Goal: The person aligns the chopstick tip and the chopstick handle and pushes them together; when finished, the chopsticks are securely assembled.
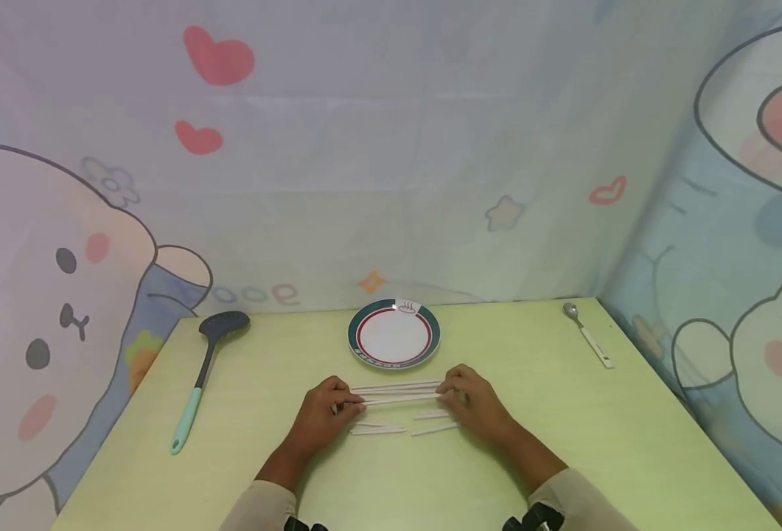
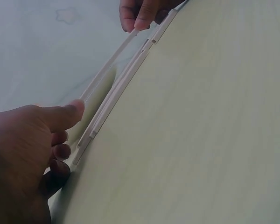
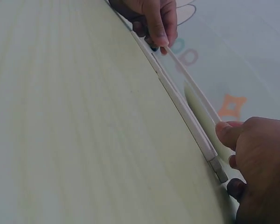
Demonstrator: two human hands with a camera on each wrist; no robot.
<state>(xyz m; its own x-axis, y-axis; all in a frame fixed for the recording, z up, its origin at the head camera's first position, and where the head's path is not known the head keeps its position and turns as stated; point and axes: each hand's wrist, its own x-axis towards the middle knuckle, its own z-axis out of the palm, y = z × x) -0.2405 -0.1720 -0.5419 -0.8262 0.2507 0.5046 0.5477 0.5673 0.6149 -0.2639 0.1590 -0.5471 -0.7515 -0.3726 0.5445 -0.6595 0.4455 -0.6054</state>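
My left hand [image 1: 324,414] and right hand [image 1: 477,404] face each other over the near middle of the table. Between them runs a thin white stick [image 1: 400,400], pinched near its ends by the thumb and fingers of each hand. Just behind it, more slender white sticks [image 1: 397,387] span the gap between the hands. Both wrist views show the held stick [image 2: 109,63] raised above other white sticks [image 3: 186,109] lying on the table. Nearer the body, short white sticks lie in a left group [image 1: 377,432] and a right group [image 1: 433,429], the latter beside the right hand.
Beyond the hands sits a round plate [image 1: 393,338] with a green and red rim. A slotted turner with a mint handle [image 1: 187,420] lies at left, a small spoon [image 1: 588,335] at far right. A printed cloth [image 1: 430,147] hangs behind the pale yellow-green table [image 1: 264,369].
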